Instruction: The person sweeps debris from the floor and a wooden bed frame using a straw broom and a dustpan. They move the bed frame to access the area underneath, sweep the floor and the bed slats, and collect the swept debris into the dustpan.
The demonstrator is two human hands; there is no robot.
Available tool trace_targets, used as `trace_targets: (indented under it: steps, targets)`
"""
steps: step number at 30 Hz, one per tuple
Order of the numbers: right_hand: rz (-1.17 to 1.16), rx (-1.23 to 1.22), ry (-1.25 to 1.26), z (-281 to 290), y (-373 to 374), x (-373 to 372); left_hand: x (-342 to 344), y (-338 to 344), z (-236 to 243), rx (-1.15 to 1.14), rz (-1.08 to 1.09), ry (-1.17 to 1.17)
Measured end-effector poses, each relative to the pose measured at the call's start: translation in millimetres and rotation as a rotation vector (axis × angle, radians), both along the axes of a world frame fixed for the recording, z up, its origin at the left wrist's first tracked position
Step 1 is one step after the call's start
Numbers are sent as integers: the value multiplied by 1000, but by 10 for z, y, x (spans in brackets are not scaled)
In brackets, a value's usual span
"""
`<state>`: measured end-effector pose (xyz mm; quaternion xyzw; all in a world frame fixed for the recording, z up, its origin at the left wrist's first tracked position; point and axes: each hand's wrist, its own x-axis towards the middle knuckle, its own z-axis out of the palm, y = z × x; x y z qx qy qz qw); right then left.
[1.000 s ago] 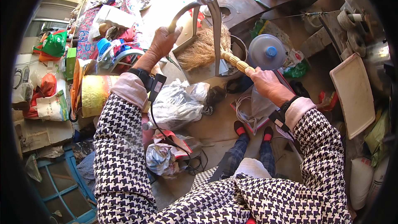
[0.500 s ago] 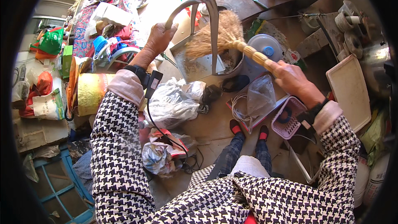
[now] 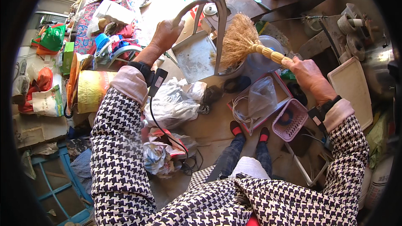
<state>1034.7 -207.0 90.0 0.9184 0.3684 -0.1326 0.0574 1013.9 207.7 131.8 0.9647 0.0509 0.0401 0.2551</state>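
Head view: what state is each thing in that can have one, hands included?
Left hand: closed around the dustpan's handle
Dustpan: held, pan surface stained
Right hand: closed around the broom's handle
Broom: held, bristles fanned out
Pink basket: open-topped
White cable: coiled
Clear bag: crumpled

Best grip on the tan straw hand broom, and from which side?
Likely the narrow, bound straw handle, coming from the right: it points right and slightly down in the picture, its end in the right hand, while the loose bristles flare left toward the grey metal dustpan.
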Motion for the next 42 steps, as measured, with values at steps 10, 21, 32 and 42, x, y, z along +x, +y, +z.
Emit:
trace_targets:
  steps: [10, 21, 32, 42]
  targets:
    - [-9, 244, 11, -307, 81, -56, 72, 116, -189, 221, -167, -195]
    - [-118, 353, 267, -63, 256, -152, -7, -353, 142, -20, 41, 50]
    - [-161, 241, 222, -207, 100, -41, -184, -64, 70, -43, 66, -60]
    - [-219, 168, 202, 515, -387, -354, -477, 460, -272, 148, 28, -360]
